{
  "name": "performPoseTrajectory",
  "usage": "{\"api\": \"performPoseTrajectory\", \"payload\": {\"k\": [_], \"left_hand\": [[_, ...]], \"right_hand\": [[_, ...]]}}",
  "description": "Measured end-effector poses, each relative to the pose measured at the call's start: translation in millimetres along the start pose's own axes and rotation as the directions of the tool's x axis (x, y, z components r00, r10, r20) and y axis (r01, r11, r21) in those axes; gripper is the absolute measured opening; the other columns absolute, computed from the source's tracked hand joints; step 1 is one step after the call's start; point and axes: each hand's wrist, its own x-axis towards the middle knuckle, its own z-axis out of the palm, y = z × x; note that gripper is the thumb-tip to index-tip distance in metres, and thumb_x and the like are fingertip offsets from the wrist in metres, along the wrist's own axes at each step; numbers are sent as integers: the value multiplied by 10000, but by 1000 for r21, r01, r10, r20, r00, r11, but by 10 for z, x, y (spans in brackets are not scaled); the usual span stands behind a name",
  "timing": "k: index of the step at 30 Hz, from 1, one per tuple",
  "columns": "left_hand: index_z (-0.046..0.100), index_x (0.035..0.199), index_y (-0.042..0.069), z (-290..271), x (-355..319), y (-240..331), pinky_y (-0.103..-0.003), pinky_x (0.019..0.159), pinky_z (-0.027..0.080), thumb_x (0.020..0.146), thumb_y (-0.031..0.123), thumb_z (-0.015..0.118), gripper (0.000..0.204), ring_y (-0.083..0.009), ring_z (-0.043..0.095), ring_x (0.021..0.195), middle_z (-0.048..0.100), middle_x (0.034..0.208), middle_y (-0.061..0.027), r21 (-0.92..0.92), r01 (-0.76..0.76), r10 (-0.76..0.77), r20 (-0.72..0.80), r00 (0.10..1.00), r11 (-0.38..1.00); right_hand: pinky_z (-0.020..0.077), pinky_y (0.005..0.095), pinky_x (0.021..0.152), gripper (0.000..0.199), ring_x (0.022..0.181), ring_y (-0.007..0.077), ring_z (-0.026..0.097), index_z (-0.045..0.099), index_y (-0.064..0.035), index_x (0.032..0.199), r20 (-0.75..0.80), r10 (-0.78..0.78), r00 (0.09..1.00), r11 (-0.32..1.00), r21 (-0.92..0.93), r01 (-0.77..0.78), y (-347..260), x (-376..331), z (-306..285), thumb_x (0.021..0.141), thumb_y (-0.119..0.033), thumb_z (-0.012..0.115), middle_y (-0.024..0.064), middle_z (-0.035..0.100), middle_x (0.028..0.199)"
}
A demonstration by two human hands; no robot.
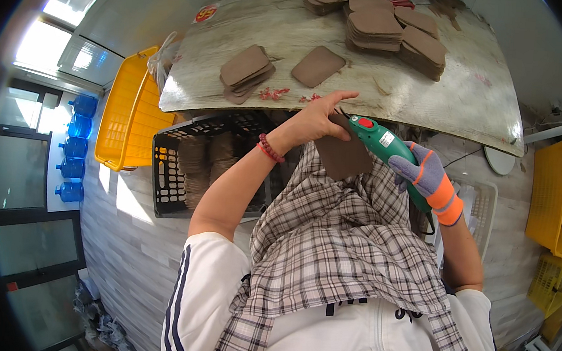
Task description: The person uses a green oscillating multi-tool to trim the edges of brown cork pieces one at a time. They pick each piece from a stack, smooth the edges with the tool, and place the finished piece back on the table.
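Note:
My left hand (318,118) is bare, with a red bead bracelet at the wrist, and grips a flat brown leather-like piece (343,156) over my lap. My right hand (426,179) wears a purple and orange glove and holds a green electric hand cutter (389,148) with a red button. The cutter's tip meets the top edge of the brown piece by my left fingers. A plaid cloth (348,240) covers my lap under both hands.
A worn table (433,88) ahead carries stacks of brown pieces (374,28), a smaller pile (246,72) and a single piece (318,66). A black crate (169,173) of brown pieces and a yellow crate (124,110) stand left. Yellow crates (553,197) stand right. Blue water jugs (75,146) line the far left.

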Motion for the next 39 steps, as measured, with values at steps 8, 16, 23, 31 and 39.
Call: {"api": "performPoseTrajectory", "payload": {"k": [8, 16, 23, 31, 39], "left_hand": [[559, 1162, 55, -1419, -222, -335, -310, 851, 479, 792, -67, 587, 390, -196, 558, 963, 578, 1097, -87, -277, -289, 11, -703, 711, 916], [387, 1340, 2, -1593, 117, -388, -461, 1127, 102, 810, 271, 631, 643, -384, 150, 1365, 273, 1432, -222, 788, 613, 658, -491, 571, 56], [357, 1316, -119, -750, 761, -594, -481, 1131, 40, 834, 452, 574, 778, -353, 31, 1399, 214, 1468, -222, 799, 559, 175, -597, 783, 223], [478, 1058, 0, -375, 763, -609, -404, 834, 448, 772, 72, 703, 371, -253, 540, 965, 546, 1039, -126, 55, 54, 16, -833, 552, 997], [476, 1157, 33, 259, 731, -337, -403, 935, 466, 830, -39, 604, 358, -270, 547, 1063, 558, 1161, -104, -737, -633, -124, -669, 733, 237]], "right_hand": [[464, 233, 474, 357, 522, 97, 558, 543, 22, 1043, -85, -10, 996, 985, 168, 24, 138, 80, -62, 842, -247, 665, 40, 570, 694], [469, 249, 454, 377, 518, 111, 565, 541, 17, 1031, -152, 4, 988, 985, 172, 22, 306, 124, -153, 835, -278, 672, 53, 578, 694], [466, 245, 445, 385, 504, 109, 557, 537, 14, 1045, -191, 40, 981, 983, 181, -5, 422, 127, -159, 830, -273, 677, 53, 577, 687], [448, 242, 433, 366, 477, 102, 533, 534, 1, 1030, -254, 64, 965, 970, 244, 0, 500, 139, -123, 834, -275, 674, 48, 570, 672], [433, 228, 429, 381, 478, 91, 528, 533, 5, 1060, -320, 34, 947, 963, 262, 54, 371, 172, -21, 836, -266, 681, 31, 555, 659]]}}
